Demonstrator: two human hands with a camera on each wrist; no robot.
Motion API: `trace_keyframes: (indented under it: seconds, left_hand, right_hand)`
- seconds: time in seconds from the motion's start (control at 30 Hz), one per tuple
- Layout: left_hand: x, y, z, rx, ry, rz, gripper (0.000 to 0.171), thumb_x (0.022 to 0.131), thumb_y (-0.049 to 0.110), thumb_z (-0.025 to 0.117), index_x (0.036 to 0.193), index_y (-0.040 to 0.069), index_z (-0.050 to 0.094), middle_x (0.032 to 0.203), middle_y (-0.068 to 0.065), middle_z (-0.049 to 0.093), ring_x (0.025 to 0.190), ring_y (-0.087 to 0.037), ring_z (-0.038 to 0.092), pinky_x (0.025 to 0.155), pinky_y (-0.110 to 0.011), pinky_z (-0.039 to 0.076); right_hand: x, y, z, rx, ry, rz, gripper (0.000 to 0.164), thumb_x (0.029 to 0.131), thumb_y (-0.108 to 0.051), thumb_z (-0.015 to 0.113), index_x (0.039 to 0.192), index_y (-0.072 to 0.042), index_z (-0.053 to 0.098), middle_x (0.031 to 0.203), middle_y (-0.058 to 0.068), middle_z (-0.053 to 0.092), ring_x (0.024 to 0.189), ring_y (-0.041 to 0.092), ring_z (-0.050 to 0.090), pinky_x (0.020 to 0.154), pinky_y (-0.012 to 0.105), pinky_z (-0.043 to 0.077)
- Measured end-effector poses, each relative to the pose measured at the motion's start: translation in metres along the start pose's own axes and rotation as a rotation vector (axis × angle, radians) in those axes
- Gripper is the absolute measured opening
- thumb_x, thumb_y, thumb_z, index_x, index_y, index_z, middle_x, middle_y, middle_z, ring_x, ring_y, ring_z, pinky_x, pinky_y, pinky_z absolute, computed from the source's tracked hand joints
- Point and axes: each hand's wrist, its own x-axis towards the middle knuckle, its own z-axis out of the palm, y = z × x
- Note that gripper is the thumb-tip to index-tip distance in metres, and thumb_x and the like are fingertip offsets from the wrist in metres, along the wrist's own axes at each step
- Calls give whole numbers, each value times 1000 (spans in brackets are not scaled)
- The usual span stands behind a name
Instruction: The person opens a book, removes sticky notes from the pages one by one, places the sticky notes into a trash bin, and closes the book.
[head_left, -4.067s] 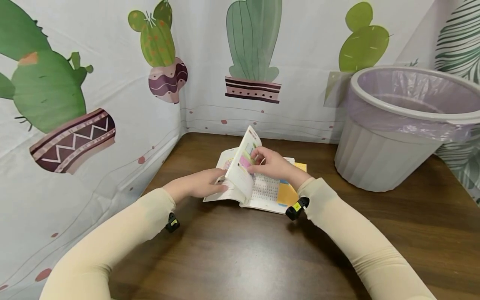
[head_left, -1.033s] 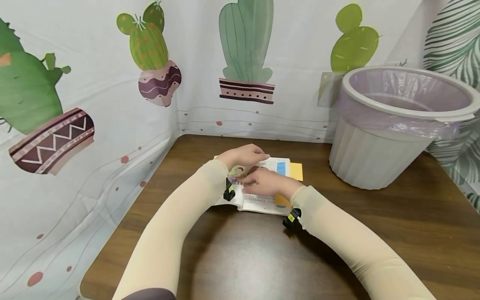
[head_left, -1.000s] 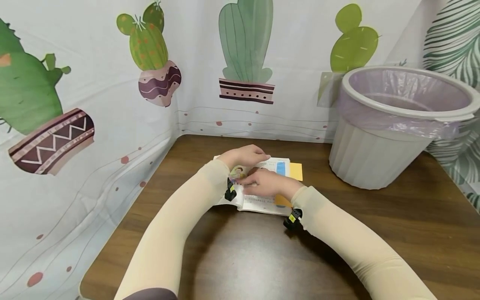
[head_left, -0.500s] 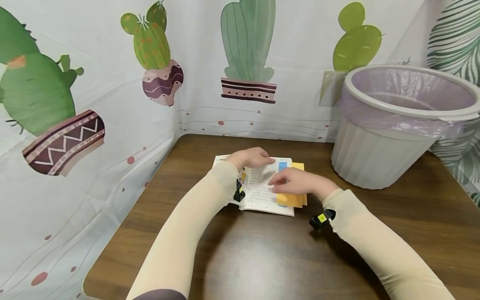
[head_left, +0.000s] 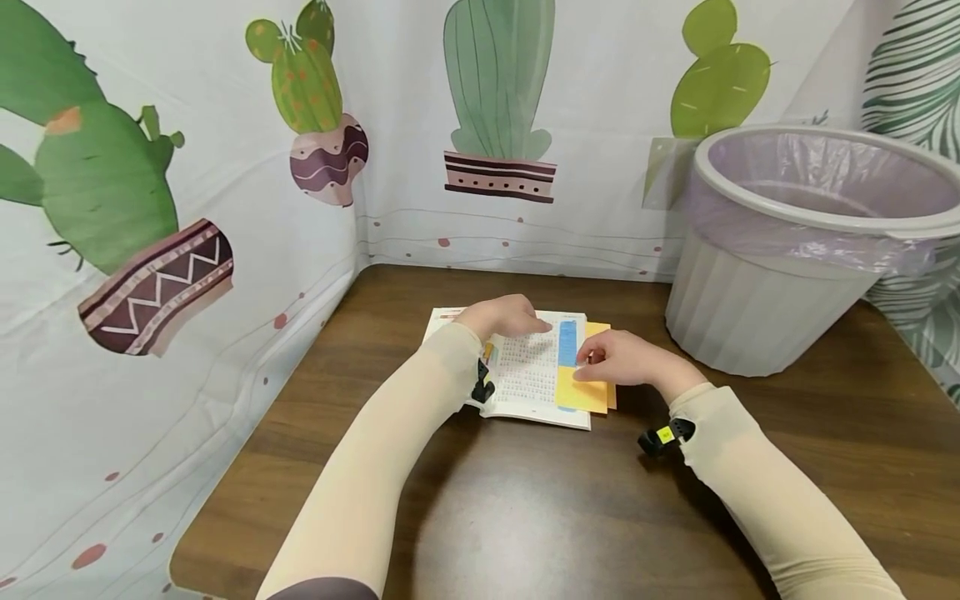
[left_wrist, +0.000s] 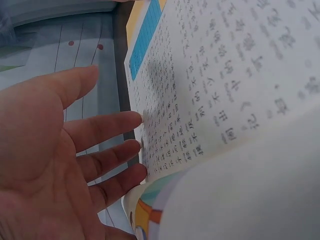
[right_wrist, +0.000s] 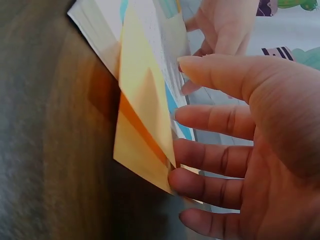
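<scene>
An open book (head_left: 528,390) with printed text lies on the table. Its right page has a blue strip (head_left: 567,343) along the outer side, partly overlapped by yellow sticky notes (head_left: 579,393) that stick out past the edge. My left hand (head_left: 504,317) rests over the upper part of the page; in the left wrist view its fingers (left_wrist: 107,131) are extended, their tips at the page edge. At the yellow notes is my right hand (head_left: 626,358). The right wrist view shows its thumb and fingers (right_wrist: 215,156) apart, fingertips right beside the notes (right_wrist: 142,75), pinching nothing.
A light grey bin (head_left: 738,308) with a purple liner stands at the right on the brown wooden table (head_left: 525,500). A white cactus-print cloth (head_left: 405,167) hangs behind and to the left. Each wrist wears a small black camera (head_left: 662,437).
The pages held up earlier now lie flat. My left hand has moved from the book's left side to its upper middle, and my right hand has shifted right to the yellow notes.
</scene>
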Motion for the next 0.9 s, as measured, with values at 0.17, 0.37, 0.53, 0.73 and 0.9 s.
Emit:
trace_keyframes:
  seconds: [0.17,0.37,0.53,0.73,0.9]
  left_hand:
    - [-4,2,-3,2,-9,-7,64,101,59,53,145,13,59,152,-5,56,140,-23,52,117,-46,43]
    - [-7,4,-7,1,-16,-18,65,101,58,53,146,12,58,152,-6,56,141,-24,51,119,-47,42]
    - [-5,1,-5,19,-15,22,65,101,58,51,145,11,58,151,-7,57,142,-25,51,119,-46,42]
    - [-5,-2,-3,33,-26,19,66,101,60,51,146,13,58,154,-6,55,144,-24,49,119,-46,41]
    - [-7,-3,1,54,-27,13,67,100,63,51,147,17,58,153,-3,56,144,-23,49,119,-45,41]
  right_hand:
    - [0,-6,2,-21,3,32,28,89,-37,78,103,-13,73,82,1,62,71,15,54,64,30,44]
    - [1,-18,5,-89,36,39,19,90,-27,77,102,-13,76,99,4,72,87,20,59,80,38,52]
    - [0,-23,8,-96,54,32,12,92,-18,72,102,-12,76,103,5,74,91,21,61,87,42,53]
    - [1,-23,8,-4,104,13,27,92,-7,60,114,-5,76,100,9,73,80,19,58,74,33,51]
    - [0,-23,8,139,123,-19,34,91,-6,60,122,1,72,105,12,75,88,21,64,75,31,54]
